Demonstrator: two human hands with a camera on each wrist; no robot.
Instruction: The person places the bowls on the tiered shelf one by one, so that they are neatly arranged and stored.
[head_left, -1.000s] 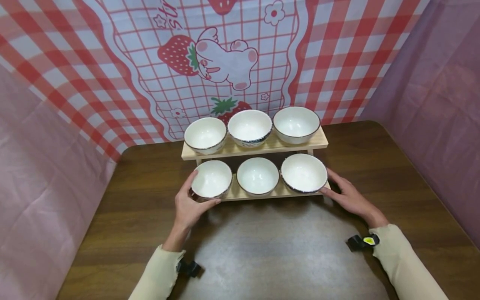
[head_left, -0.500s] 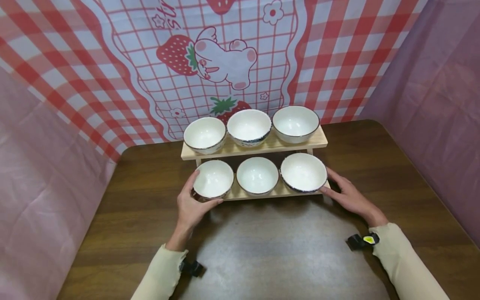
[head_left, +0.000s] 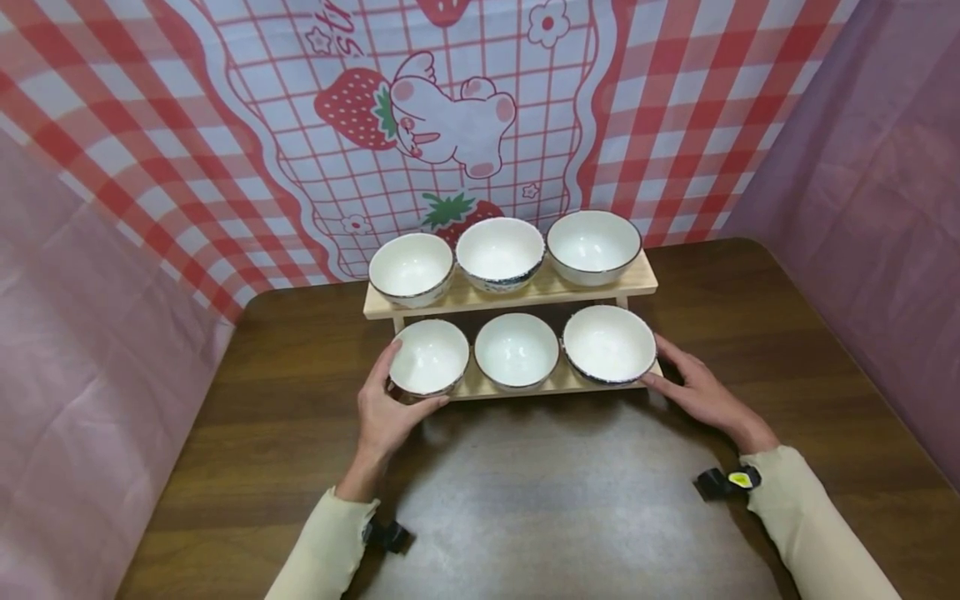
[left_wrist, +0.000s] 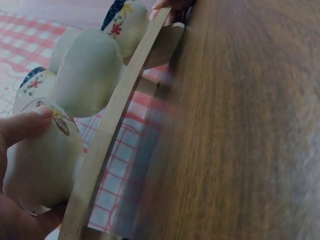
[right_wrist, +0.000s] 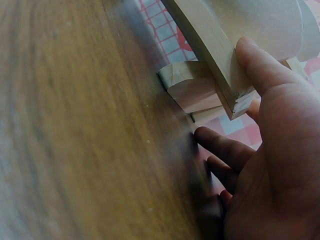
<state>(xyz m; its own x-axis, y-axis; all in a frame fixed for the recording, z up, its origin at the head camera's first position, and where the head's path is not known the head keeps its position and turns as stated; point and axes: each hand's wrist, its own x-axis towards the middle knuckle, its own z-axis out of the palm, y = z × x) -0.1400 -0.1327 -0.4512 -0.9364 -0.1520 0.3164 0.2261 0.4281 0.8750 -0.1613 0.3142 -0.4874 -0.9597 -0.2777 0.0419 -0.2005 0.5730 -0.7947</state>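
On the lower tier of a two-step wooden stand [head_left: 480,387], my left hand [head_left: 384,418] grips the leftmost white bowl [head_left: 431,358], thumb at its front and fingers round its left side. The left wrist view shows a flower print on this bowl [left_wrist: 47,160]. At the tier's opposite end my right hand [head_left: 697,393] holds the right-hand bowl [head_left: 611,346], its thumb at the front and a finger behind. In the right wrist view, the other fingers [right_wrist: 225,147] hang below the shelf end. Between the two stands a plain bowl [head_left: 517,352] with a dark rim.
Three more bowls line the upper tier: a left one [head_left: 412,268], a blue-patterned middle one [head_left: 500,252] and a right one [head_left: 594,246]. The stand sits on a brown wooden table [head_left: 555,483], before a checked strawberry cloth [head_left: 480,125]. Pink cloth [head_left: 885,208] hangs at the sides.
My left hand has shifted slightly to the right together with the leftmost lower bowl, narrowing the gap to the middle bowl. My right hand and the other bowls have stayed put.
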